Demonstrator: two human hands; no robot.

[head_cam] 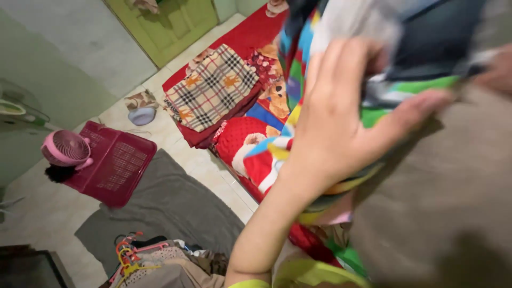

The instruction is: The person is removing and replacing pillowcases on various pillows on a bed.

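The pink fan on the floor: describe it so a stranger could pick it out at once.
Start at the magenta basket lying on the tiled floor beside the grey mat. At the basket's left edge sits the pink fan. It is the only round thing there, pale pink with a slatted grille.

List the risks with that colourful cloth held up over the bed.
The left hand grips the striped cloth high, close to the camera, so it hides much of the view; a fold may go crooked. Its hanging edge could brush the folded plaid cloth and disturb it. The right hand is blurred at the edge; its grip cannot be judged.
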